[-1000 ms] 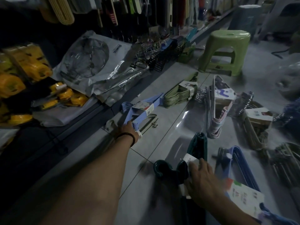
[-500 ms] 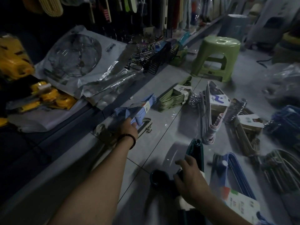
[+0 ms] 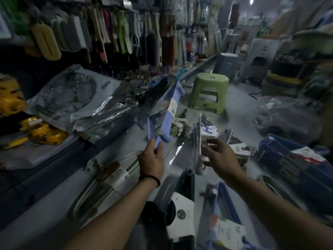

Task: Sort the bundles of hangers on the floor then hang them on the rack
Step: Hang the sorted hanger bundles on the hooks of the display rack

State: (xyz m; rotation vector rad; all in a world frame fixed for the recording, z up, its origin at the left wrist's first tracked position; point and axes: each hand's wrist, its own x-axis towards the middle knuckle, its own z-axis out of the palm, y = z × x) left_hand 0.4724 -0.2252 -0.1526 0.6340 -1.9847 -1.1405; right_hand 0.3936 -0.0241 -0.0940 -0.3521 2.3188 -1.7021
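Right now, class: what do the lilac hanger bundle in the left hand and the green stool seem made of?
Lilac hanger bundle, in the left hand: likely moulded plastic, matt; even pastel colour, thick flat arms. Its label looks like printed card. Green stool: probably plastic, slight sheen; one-piece shape, soft highlight on the seat.

nothing legible. at six o'clock the white label (image 3: 182,213) on the dark green hanger bundle (image 3: 186,179) bears a round green emblem, print blurred; a card (image 3: 209,131) near centre shows a purple mark.
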